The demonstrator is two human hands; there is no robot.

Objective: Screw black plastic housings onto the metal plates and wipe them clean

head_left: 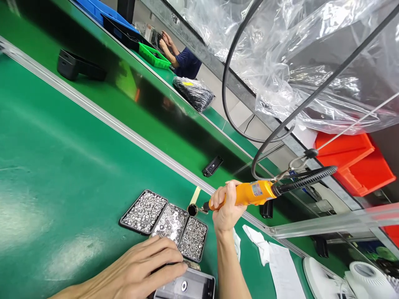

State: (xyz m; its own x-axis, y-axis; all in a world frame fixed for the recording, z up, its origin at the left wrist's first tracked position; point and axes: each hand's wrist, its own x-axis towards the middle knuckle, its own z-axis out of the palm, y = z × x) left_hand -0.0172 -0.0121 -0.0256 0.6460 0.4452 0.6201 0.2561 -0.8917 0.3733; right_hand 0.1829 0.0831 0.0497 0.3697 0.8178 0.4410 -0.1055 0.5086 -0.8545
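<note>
My right hand (227, 207) is wrapped round an orange electric screwdriver (249, 194), held nearly level with its tip pointing left. The tip is close to a small round black holder (192, 209) beside the screw trays. A black coiled cable (307, 177) runs from the screwdriver's rear up to the right. My left hand (140, 272) lies flat, fingers stretched, on a dark device with a grey face (187, 286) at the bottom edge. Three black trays of small silver screws (165, 222) sit just beyond my left hand on the green mat (62, 174).
A green conveyor belt (149, 120) runs diagonally behind a metal rail, carrying a small black part (212, 166) and a black housing (77, 66). Another person's hands (166, 41) work far off by a green bin (152, 56). White paper (282, 270), red bins (355, 162) and plastic sheeting lie right.
</note>
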